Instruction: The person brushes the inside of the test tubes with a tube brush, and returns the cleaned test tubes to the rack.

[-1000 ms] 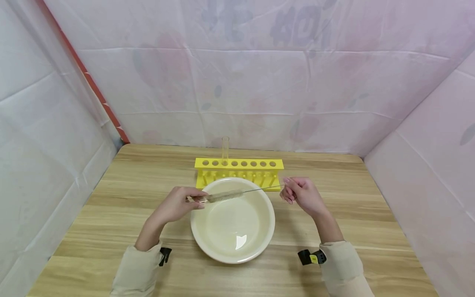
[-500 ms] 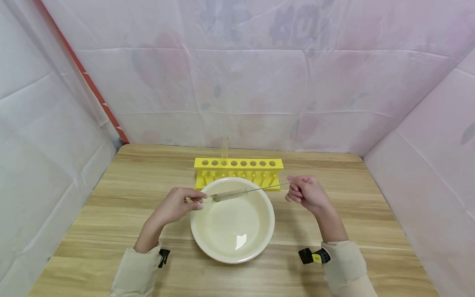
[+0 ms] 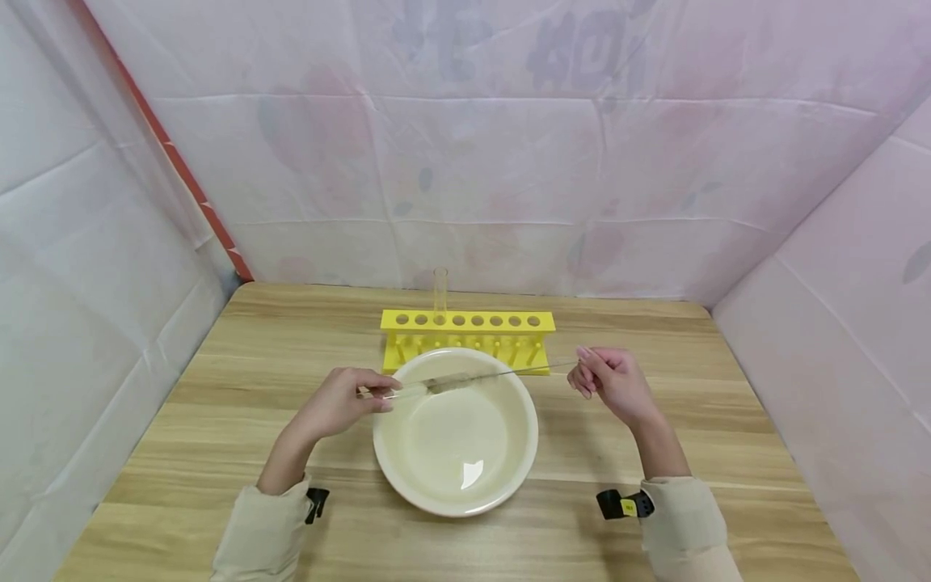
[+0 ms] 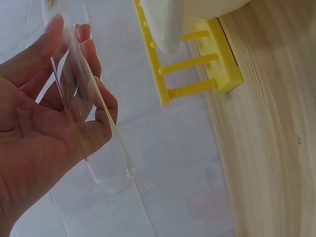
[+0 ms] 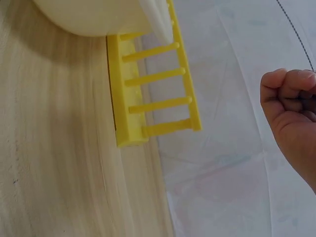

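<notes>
Over the left part of a cream basin [image 3: 465, 505], my left hand [image 3: 347, 402] grips a clear glass test tube [image 4: 111, 170], its rounded end pointing back past the palm in the left wrist view. My right hand [image 3: 614, 384] pinches the thin twisted-wire handle [image 5: 295, 30] of a test tube brush [image 3: 451, 381]. The bristles lie near the tube's mouth above the basin; whether their tip is still inside the glass is hard to tell. Fingers of the right hand are curled, partly cut off in the right wrist view.
Behind the basin stands a yellow test tube rack [image 3: 476, 322] with pegs along its base. Another glass test tube [image 3: 440, 295] is upright in one of its holes. White patterned cloth [image 3: 465, 162] walls off the wooden table [image 3: 291, 323] at the back and sides.
My right hand has drawn rightward, pulling the brush with it, so more bristles sit away from the left hand. The left hand has shifted slightly left with the tube.
</notes>
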Available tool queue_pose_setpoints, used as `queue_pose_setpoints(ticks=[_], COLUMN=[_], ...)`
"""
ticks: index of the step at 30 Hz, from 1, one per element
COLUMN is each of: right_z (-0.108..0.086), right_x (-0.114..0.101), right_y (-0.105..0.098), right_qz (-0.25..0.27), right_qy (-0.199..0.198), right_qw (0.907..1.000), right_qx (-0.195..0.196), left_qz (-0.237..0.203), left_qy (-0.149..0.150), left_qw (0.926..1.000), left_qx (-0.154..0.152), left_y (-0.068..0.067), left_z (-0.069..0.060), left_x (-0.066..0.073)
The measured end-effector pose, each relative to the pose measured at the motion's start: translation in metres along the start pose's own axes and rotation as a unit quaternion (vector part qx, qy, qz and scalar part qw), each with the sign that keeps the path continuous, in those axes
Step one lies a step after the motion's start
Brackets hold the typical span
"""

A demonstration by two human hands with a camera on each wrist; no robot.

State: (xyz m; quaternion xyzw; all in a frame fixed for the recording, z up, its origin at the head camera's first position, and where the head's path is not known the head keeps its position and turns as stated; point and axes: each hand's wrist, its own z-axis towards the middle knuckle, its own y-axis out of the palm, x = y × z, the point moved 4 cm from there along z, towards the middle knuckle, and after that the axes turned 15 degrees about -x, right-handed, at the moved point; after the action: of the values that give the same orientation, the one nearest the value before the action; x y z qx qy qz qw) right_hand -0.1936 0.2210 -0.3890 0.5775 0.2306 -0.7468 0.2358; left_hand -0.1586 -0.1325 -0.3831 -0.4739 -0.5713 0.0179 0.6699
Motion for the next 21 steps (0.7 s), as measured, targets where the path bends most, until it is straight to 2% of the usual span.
queue_pose_setpoints(ticks=[3,7,12,16,19,21], right_z=[-0.0021,-0.0024,-0.0027,-0.0034,-0.0047,-0.0062], right_x=[-0.0003,-0.0016,-0.0015,0.0017,0.0034,0.0031], right_y=[-0.0024,-0.0048,-0.0057,-0.0055,-0.0065,-0.0083], right_qz=[0.006,0.083,0.192,0.229,0.228,0.213], right_qy=[0.013,0.065,0.132,0.174,0.175,0.155], right_qw=[0.9999,0.9942,0.9719,0.9570,0.9571,0.9643], right_qx=[0.004,0.021,0.033,0.037,0.035,0.028], left_qz=[-0.002,-0.001,0.001,0.000,-0.001,0.002], left_qy=[0.003,0.000,-0.008,-0.012,-0.015,-0.018], left_qw=[1.0000,1.0000,1.0000,0.9999,0.9999,0.9998], left_qx=[-0.001,-0.002,-0.002,-0.005,-0.002,0.005], left_y=[-0.0003,0.0000,-0.0006,-0.0025,-0.0053,-0.0086], left_z=[-0.0005,-0.0007,-0.0017,-0.0038,-0.0066,-0.0098], left_x=[-0.0004,-0.0012,-0.0027,-0.0043,-0.0061,-0.0082])
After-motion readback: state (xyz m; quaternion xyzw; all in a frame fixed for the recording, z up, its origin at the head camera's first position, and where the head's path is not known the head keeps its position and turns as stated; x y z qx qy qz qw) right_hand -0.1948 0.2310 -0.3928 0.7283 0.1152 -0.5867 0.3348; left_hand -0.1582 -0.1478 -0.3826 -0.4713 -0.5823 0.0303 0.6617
